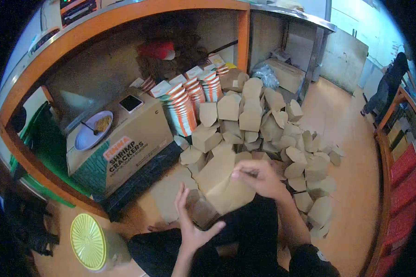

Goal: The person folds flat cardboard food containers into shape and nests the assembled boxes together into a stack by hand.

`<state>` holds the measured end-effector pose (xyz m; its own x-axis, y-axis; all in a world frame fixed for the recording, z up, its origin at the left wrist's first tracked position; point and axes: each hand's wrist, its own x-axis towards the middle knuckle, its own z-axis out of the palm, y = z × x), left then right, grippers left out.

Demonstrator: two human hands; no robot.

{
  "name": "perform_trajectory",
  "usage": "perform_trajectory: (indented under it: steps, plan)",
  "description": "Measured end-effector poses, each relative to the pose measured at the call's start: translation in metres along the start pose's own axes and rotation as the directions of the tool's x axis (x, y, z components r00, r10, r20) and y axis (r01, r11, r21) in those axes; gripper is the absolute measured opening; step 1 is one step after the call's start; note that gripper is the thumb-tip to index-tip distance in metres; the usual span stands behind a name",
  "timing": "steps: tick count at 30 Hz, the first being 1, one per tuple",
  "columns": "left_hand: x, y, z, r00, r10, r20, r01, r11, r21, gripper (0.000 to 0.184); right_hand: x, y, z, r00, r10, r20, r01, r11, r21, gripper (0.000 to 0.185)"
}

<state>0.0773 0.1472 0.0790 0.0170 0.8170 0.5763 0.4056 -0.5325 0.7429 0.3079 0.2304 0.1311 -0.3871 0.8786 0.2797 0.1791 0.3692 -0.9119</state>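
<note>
A brown paper takeaway box (222,191) rests tilted over my lap. My right hand (266,180) pinches an upper edge or flap of it between thumb and fingers. My left hand (194,226) is beside the box's left side, fingers and thumb spread apart. Whether its palm touches the box I cannot tell. Flat brown card (168,191) lies on the floor beyond my left hand. Just past the box begins a large heap of folded takeaway boxes (252,113), many with their flaps standing up.
On the left, a shrimp cracker carton (138,150) carries a plate of food (84,138) and a phone (131,103). Striped orange-and-white stacks (182,113) stand behind. A yellow-lidded tub (88,241) is at lower left. A person (392,85) stands far right near red items (402,194).
</note>
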Motion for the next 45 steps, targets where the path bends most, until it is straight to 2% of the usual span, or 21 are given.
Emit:
perform_trajectory:
  steps: [1, 2, 3, 4, 5, 9, 12, 14, 16, 19, 20, 21, 23, 24, 27, 30, 32, 34, 38, 42, 45]
  plan:
    - [-0.005, 0.002, 0.006, 1.0, 0.005, -0.019, -0.008, 0.983, -0.183, 0.094, -0.003, -0.016, 0.009, 0.999, 0.01, 0.044, -0.014, 0.996, 0.09, 0.013]
    - [-0.01, 0.004, 0.001, 0.964, -0.26, 0.063, 0.252, 0.802, -0.542, 0.097, -0.006, -0.023, 0.014, 0.993, -0.064, 0.097, 0.059, 0.997, 0.05, 0.012]
    - [-0.013, 0.005, -0.008, 0.861, -0.452, 0.234, 0.442, 0.437, -0.783, 0.1, -0.008, -0.028, 0.019, 0.979, -0.136, 0.151, 0.136, 0.991, 0.014, 0.011]
    - [-0.017, 0.006, -0.018, 0.716, -0.532, 0.453, 0.519, -0.028, -0.854, 0.103, -0.008, -0.031, 0.024, 0.956, -0.206, 0.209, 0.214, 0.977, -0.017, 0.011]
    - [-0.014, 0.009, -0.028, 0.685, -0.464, 0.562, 0.571, -0.137, -0.809, 0.095, -0.004, -0.031, 0.029, 0.869, -0.394, 0.299, 0.407, 0.913, 0.022, 0.01]
    - [-0.046, -0.024, -0.034, 0.717, -0.541, 0.441, 0.518, -0.01, -0.855, 0.069, -0.009, -0.047, 0.04, 0.668, -0.399, 0.628, 0.591, 0.797, -0.122, 0.018]
    - [-0.076, -0.054, -0.037, 0.762, -0.576, 0.297, 0.359, -0.006, -0.933, 0.076, -0.022, -0.057, 0.031, 0.824, -0.377, 0.423, 0.428, 0.903, -0.029, 0.023]
    - [-0.086, -0.058, -0.039, 0.786, -0.576, 0.223, 0.347, 0.115, -0.931, 0.086, -0.028, -0.053, 0.019, 0.97, -0.214, 0.111, 0.209, 0.976, 0.057, 0.031]
    - [-0.084, -0.053, -0.036, 0.851, -0.511, 0.12, 0.318, 0.32, -0.892, 0.097, -0.024, -0.074, 0.011, 0.998, -0.062, -0.021, 0.064, 0.996, 0.069, 0.033]
    - [-0.077, -0.052, -0.03, 0.963, -0.27, 0.024, 0.221, 0.733, -0.644, 0.111, -0.025, -0.049, 0.029, 0.862, 0.199, 0.466, -0.366, 0.88, 0.301, 0.034]
    - [-0.08, -0.052, -0.028, 0.953, -0.291, 0.08, 0.271, 0.709, -0.651, 0.108, -0.019, -0.048, 0.037, 0.774, 0.137, 0.618, -0.192, 0.981, 0.023, 0.035]
    - [-0.08, -0.051, -0.026, 0.94, -0.312, 0.135, 0.322, 0.684, -0.655, 0.106, -0.025, -0.036, 0.051, 0.724, 0.254, 0.641, -0.232, 0.965, -0.121, 0.039]
    - [-0.051, -0.033, -0.035, 0.973, 0.187, 0.132, -0.091, 0.845, -0.526, 0.097, -0.052, 0.025, 0.068, 0.723, 0.199, 0.662, -0.363, 0.924, 0.118, 0.055]
    - [-0.049, -0.026, -0.037, 0.963, 0.197, 0.186, -0.096, 0.891, -0.444, 0.095, -0.07, 0.066, 0.079, 0.815, 0.073, 0.574, -0.235, 0.949, 0.212, 0.055]
    - [-0.065, -0.022, -0.038, 0.939, 0.119, 0.323, -0.026, 0.96, -0.278, 0.089, -0.094, 0.082, 0.086, 0.773, 0.225, 0.593, -0.316, 0.947, 0.053, 0.06]
    - [-0.082, -0.033, -0.033, 0.99, 0.02, 0.142, 0.002, 0.988, -0.153, 0.098, -0.077, 0.065, 0.058, 0.799, 0.31, 0.515, -0.333, 0.942, -0.049, 0.064]
    - [-0.078, -0.041, -0.044, 0.992, -0.122, 0.031, 0.114, 0.972, 0.205, 0.113, -0.053, 0.05, 0.029, 0.881, 0.318, 0.35, -0.311, 0.947, -0.08, 0.068]
    - [-0.061, -0.048, -0.048, 0.986, -0.157, 0.055, 0.124, 0.912, 0.391, 0.113, -0.029, 0.045, 0.02, 0.932, 0.29, 0.219, -0.262, 0.954, -0.147, 0.071]
    - [-0.065, -0.112, -0.018, 0.939, -0.289, 0.186, 0.259, 0.951, 0.171, 0.112, 0.011, 0.077, 0.06, 0.937, 0.24, 0.254, -0.136, 0.92, -0.368, 0.078]
    - [-0.074, -0.142, -0.006, 0.853, -0.284, 0.439, 0.34, 0.939, -0.054, 0.083, 0.035, 0.124, 0.111, 0.878, 0.305, 0.369, -0.049, 0.824, -0.565, 0.086]
    - [-0.125, -0.21, 0.02, 0.95, -0.274, 0.152, 0.298, 0.938, -0.174, 0.077, 0.043, 0.137, 0.133, 0.828, 0.383, 0.409, -0.049, 0.777, -0.628, 0.091]
